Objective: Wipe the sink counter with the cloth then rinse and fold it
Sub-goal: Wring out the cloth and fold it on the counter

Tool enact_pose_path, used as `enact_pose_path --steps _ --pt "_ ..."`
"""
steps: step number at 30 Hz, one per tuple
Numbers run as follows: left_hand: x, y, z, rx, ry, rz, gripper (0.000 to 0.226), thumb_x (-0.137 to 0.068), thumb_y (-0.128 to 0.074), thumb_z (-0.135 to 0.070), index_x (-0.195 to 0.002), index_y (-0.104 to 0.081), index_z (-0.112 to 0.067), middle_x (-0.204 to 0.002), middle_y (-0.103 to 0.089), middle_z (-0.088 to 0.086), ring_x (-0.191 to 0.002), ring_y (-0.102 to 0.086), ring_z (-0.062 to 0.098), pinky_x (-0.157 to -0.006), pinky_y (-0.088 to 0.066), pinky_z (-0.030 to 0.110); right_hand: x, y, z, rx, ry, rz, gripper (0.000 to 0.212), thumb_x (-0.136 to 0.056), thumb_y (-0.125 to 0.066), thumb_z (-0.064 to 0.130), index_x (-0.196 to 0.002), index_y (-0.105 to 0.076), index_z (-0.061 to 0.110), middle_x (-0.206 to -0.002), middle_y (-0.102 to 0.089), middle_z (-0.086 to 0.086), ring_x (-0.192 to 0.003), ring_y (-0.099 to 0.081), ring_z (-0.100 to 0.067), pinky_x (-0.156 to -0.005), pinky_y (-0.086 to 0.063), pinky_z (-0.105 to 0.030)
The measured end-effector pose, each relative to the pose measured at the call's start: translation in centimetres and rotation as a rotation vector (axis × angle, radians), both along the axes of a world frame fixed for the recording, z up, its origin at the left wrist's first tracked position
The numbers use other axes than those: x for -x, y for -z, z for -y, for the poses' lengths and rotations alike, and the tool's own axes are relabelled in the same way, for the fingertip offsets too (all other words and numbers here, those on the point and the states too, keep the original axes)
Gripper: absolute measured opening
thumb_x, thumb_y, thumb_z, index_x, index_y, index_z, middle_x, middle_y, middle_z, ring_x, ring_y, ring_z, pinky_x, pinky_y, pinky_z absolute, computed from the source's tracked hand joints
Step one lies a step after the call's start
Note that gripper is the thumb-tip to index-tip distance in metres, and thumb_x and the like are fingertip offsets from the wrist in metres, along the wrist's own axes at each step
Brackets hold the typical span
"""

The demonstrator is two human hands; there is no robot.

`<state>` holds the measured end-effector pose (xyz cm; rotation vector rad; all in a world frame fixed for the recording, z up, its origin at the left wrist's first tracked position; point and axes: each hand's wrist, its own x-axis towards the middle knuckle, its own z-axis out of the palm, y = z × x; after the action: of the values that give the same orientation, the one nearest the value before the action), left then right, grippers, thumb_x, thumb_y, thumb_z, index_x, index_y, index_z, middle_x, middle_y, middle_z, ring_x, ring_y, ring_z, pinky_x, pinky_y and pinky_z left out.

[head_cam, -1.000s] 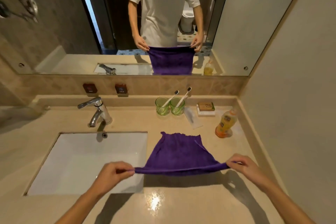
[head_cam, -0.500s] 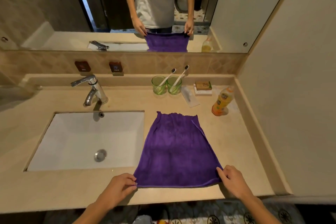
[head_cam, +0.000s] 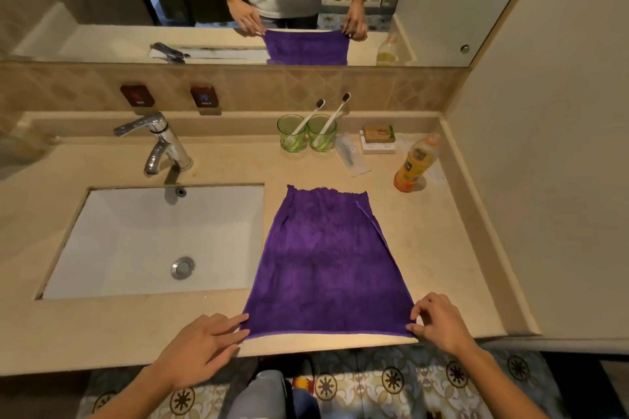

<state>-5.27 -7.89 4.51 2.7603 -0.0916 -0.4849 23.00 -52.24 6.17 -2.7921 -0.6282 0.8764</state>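
One purple cloth (head_cam: 326,262) lies flat on the tabletop (head_cam: 439,248), right of the sink (head_cam: 153,238). Two hands: left hand (head_cam: 204,347) and right hand (head_cam: 439,320) each pinch a near corner. Behind: two green cups (head_cam: 306,133), two toothbrushes (head_cam: 326,119), one bottle (head_cam: 415,163).

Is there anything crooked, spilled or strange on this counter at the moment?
Little stands out. The purple cloth lies spread flat, but its right edge has a narrow strip folded over, and the far edge is wrinkled. The left hand and right hand hold its near corners. The orange bottle stands upright; no spill is visible.
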Motion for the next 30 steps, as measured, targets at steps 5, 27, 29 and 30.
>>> enact_pose_path --steps 5,27,29,30 --pt "-1.8 -2.2 -1.3 -0.024 -0.097 0.014 0.047 -0.101 -0.03 -0.057 -0.114 -0.071 -0.037 -0.113 -0.07 -0.018 -0.097 -0.059 -0.002 -0.085 -0.041 0.015 -3.7 -0.5 -1.7 -0.137 0.069 -0.04 0.036 -0.074 -0.081 0.01 -0.059 -0.066 0.038 -0.069 -0.067 0.01 -0.068 -0.063 -0.007 -0.066 -0.046 -0.023" --pt "-31.2 0.4 -1.3 0.165 -0.755 -0.005 0.055 -0.094 -0.058 -0.06 -0.119 -0.055 -0.011 -0.114 -0.053 0.005 -0.101 -0.059 0.026 -0.081 -0.052 0.042 -15.1 1.8 -20.5 -0.248 0.257 0.161 0.05 -0.08 -0.079 0.054 -0.106 -0.056 0.018 -0.101 -0.057 0.0 -0.092 -0.055 -0.021 -0.073 -0.051 -0.037" --pt "-31.9 1.1 -1.5 0.149 -0.776 -0.037 0.048 -0.093 -0.061 -0.06 -0.105 -0.056 -0.014 -0.107 -0.051 0.003 -0.095 -0.056 0.024 -0.076 -0.05 0.039 -15.3 2.3 -20.6 -0.23 0.283 0.143 0.052 -0.079 -0.08 0.054 -0.106 -0.055 0.018 -0.102 -0.056 0.0 -0.093 -0.055 -0.021 -0.074 -0.051 -0.038" --pt "-32.2 1.3 -1.7 0.154 -0.785 -0.053 0.042 -0.092 -0.063 -0.057 -0.098 -0.056 -0.015 -0.105 -0.053 0.004 -0.092 -0.056 0.023 -0.074 -0.048 0.038 -15.5 2.5 -20.5 -0.231 0.286 0.137 0.05 -0.079 -0.08 0.052 -0.105 -0.055 0.018 -0.102 -0.057 -0.001 -0.092 -0.055 -0.021 -0.073 -0.049 -0.037"
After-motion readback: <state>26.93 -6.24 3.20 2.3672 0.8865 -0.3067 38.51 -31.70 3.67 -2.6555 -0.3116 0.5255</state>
